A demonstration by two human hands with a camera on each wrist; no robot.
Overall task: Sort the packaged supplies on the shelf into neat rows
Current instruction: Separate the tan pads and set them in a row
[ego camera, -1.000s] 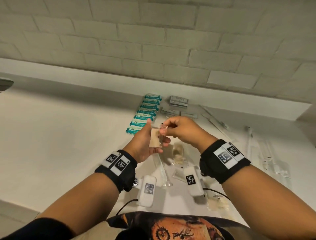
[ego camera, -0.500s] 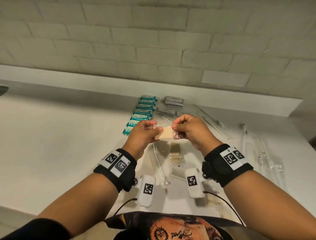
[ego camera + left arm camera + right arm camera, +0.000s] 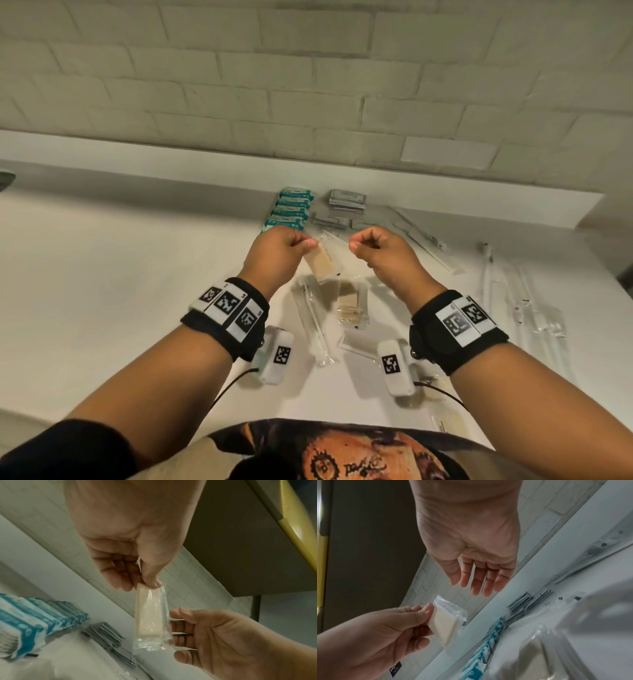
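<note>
A small clear packet with a beige pad (image 3: pixel 320 265) hangs above the white shelf (image 3: pixel 137 274). My left hand (image 3: pixel 306 244) pinches its top edge between thumb and fingers; the left wrist view shows the packet (image 3: pixel 149 615) dangling below that pinch. My right hand (image 3: pixel 356 246) hovers just right of it, apart from it. In the right wrist view its fingers (image 3: pixel 477 582) are relaxed and hold nothing, with the packet (image 3: pixel 444 620) at lower left. Under the hands lie more beige packets (image 3: pixel 351 301).
At the back of the shelf a row of teal packets (image 3: pixel 291 209) runs beside stacked grey sachets (image 3: pixel 346 202). Long clear-wrapped sticks (image 3: pixel 424 246) lie to the right, a long clear sleeve (image 3: pixel 313 325) and a comb packet (image 3: pixel 359 342) nearer me. A brick wall rises behind.
Both hands held the beige packet between them before. My right hand has let go and drawn away to the right; the packet now hangs from my left hand alone.
</note>
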